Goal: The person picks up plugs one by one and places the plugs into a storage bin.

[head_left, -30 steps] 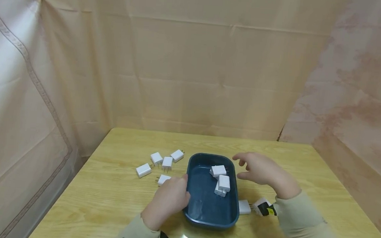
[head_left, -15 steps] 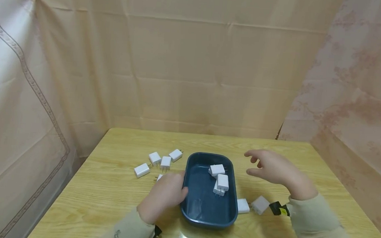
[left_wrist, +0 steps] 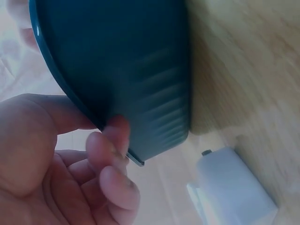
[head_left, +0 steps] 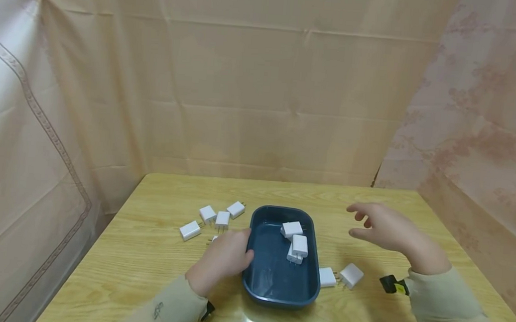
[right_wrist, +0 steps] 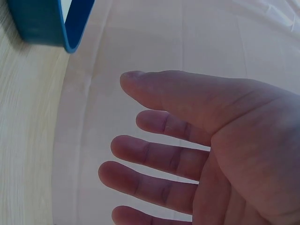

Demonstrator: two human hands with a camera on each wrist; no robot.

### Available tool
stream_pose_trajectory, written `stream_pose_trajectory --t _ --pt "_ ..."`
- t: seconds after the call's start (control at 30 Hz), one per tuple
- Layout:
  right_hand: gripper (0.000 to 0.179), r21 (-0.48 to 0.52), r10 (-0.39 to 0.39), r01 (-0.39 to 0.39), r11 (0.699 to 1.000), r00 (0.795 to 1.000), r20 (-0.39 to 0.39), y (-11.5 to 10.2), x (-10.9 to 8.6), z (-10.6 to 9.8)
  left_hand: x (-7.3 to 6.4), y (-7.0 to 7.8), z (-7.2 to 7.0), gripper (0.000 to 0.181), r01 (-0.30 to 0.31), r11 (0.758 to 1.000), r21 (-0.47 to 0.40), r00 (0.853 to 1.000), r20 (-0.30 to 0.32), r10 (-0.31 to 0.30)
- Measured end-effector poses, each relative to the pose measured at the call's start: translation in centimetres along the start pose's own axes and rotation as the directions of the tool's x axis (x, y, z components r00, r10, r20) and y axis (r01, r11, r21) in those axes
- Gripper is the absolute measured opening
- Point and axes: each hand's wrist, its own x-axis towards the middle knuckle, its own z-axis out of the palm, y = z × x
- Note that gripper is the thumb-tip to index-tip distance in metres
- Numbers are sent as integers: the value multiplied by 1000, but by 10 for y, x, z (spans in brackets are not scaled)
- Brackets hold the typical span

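Note:
A dark blue rectangular tray stands on the table, with several white charger plugs piled in its right half. My left hand pinches the tray's left rim, thumb over the edge and fingers against the outer wall, as the left wrist view of the tray shows. To the right of the tray, above the table, my right hand hovers with spread, slightly bent fingers. Nothing lies in the right palm. Two more charger plugs, one white and one turned askew, lie off the tray's right side.
Several white charger plugs lie loose left of the tray, one partly hidden behind the left hand. The wooden table ends at a beige cloth backdrop. Black straps show at the cuffs.
My right hand has drawn away from the tray to the right, uncovering the askew charger plug. The left hand keeps its grip on the rim; the whole scene shifts slightly left.

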Motion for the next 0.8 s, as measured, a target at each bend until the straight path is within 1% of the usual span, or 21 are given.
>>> stream_pose_trajectory --t 0.23,0.33,0.6,0.8 --pt "54 -6 22 -22 1000 1000 -1 12 -10 -2 5 -3 0 52 49 998 -37 997 53 -47" --pt "54 -16 19 -19 1000 1000 -11 17 -13 -2 6 -4 1 51 57 996 -62 997 65 -53" --pt "56 -7 21 -21 1000 1000 -14 28 -22 -6 7 -2 2 49 26 994 -104 998 61 -19" --pt "54 -25 -1 0 1000 999 -35 33 -25 -10 10 -1 -1 50 62 986 -155 994 100 -47"
